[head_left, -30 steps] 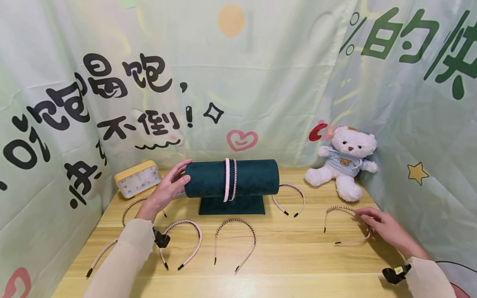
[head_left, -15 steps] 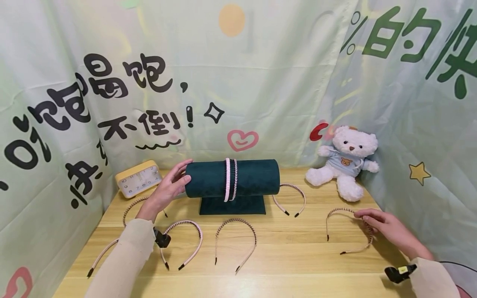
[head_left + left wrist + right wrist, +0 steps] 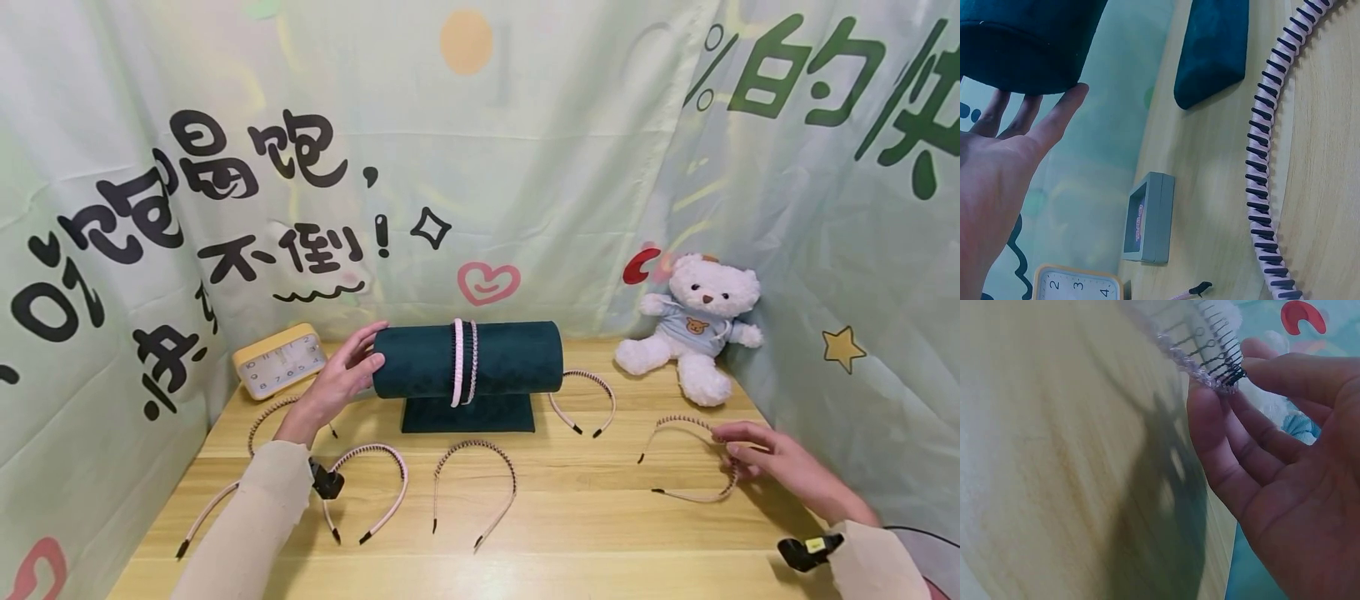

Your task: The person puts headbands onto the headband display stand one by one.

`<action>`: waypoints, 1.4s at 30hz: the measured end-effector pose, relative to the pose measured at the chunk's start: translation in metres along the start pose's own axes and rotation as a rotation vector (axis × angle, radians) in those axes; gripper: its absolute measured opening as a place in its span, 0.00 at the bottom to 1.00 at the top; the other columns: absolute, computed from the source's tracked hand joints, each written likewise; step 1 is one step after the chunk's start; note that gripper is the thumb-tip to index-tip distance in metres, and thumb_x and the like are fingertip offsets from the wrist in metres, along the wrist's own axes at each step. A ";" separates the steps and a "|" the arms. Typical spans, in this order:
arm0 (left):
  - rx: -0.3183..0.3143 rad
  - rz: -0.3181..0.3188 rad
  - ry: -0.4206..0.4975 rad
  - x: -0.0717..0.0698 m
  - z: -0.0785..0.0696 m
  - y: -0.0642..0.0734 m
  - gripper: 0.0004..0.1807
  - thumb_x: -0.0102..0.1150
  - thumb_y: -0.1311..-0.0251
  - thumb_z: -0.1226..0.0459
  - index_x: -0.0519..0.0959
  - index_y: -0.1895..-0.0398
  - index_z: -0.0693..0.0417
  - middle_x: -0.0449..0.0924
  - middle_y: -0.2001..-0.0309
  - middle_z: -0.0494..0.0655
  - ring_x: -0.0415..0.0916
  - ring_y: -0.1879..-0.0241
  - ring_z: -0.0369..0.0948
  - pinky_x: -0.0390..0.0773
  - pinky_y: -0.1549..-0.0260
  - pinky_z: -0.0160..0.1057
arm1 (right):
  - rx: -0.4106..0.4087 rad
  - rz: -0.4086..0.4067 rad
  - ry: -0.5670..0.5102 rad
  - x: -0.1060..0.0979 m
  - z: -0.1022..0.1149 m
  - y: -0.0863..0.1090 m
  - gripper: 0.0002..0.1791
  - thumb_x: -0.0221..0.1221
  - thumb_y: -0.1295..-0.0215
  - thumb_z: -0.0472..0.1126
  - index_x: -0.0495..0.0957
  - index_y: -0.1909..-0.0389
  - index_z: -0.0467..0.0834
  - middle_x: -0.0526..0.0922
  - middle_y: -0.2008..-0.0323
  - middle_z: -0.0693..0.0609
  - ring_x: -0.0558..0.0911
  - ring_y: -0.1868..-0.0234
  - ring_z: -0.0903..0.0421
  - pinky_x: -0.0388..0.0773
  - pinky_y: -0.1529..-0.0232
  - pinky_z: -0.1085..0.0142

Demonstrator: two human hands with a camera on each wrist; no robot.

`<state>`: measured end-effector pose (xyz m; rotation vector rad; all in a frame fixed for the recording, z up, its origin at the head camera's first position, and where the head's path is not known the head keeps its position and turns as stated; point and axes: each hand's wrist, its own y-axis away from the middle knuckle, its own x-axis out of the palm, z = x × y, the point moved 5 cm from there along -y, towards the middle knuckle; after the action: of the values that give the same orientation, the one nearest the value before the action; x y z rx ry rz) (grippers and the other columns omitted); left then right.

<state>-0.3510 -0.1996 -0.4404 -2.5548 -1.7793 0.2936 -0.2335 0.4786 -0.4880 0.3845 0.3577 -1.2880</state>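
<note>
My right hand [image 3: 780, 462] pinches a thin spiral-wrapped headband [image 3: 681, 418] by its toothed arch, at the right of the head view. The band stays above the table, both black-tipped ends pointing left. In the right wrist view, thumb and fingertips close on the headband [image 3: 1200, 372] beside its black comb teeth. My left hand [image 3: 337, 375] rests its extended fingers against the left end of a dark green velvet display roll [image 3: 420, 358]. Around the roll's middle sit a pink headband [image 3: 457, 367] and a thinner beaded headband [image 3: 473, 367], side by side.
Several more headbands lie on the wooden table [image 3: 570, 533], including a middle headband [image 3: 475, 442] and a headband [image 3: 611, 400] right of the roll. A yellow clock [image 3: 279, 360] stands back left, a white teddy bear [image 3: 708, 292] back right. A grey box [image 3: 1154, 219] is behind my left hand.
In my right hand, the headband first swung slightly right and down, then its ends turned up and left. The left hand and display roll have kept their place.
</note>
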 end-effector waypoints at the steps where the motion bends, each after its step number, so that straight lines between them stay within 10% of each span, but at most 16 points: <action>1: 0.000 0.000 0.000 0.000 0.000 0.000 0.34 0.53 0.16 0.55 0.57 0.12 0.34 0.39 0.10 0.55 0.45 0.13 0.62 0.57 0.24 0.77 | 0.004 0.006 -0.012 0.000 0.000 0.000 0.18 0.53 0.14 0.37 0.78 0.30 0.38 0.89 0.48 0.63 0.89 0.58 0.59 0.87 0.58 0.64; 18: 0.003 0.003 0.017 0.000 0.000 0.001 0.34 0.53 0.15 0.56 0.57 0.12 0.34 0.38 0.10 0.55 0.46 0.14 0.63 0.56 0.23 0.77 | -0.003 0.089 -0.189 -0.001 0.008 0.002 0.20 0.48 0.12 0.35 0.78 0.28 0.42 0.86 0.41 0.65 0.86 0.49 0.61 0.87 0.50 0.67; 32: 0.001 -0.001 0.019 0.000 0.001 0.000 0.34 0.53 0.15 0.56 0.57 0.12 0.34 0.38 0.10 0.55 0.45 0.13 0.62 0.55 0.23 0.77 | -0.244 0.130 -0.452 0.009 0.048 -0.009 0.26 0.41 0.14 0.24 0.81 0.31 0.45 0.85 0.38 0.59 0.86 0.47 0.64 0.86 0.46 0.70; 42: 0.001 0.001 0.017 0.000 0.002 0.000 0.34 0.53 0.15 0.56 0.57 0.12 0.34 0.38 0.10 0.55 0.45 0.13 0.62 0.56 0.23 0.76 | -0.263 -0.016 -0.363 0.008 0.086 -0.017 0.21 0.46 0.14 0.28 0.80 0.31 0.42 0.83 0.38 0.61 0.84 0.42 0.68 0.82 0.42 0.76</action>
<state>-0.3514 -0.1998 -0.4419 -2.5497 -1.7721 0.2712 -0.2442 0.4278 -0.4167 -0.0760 0.2170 -1.2778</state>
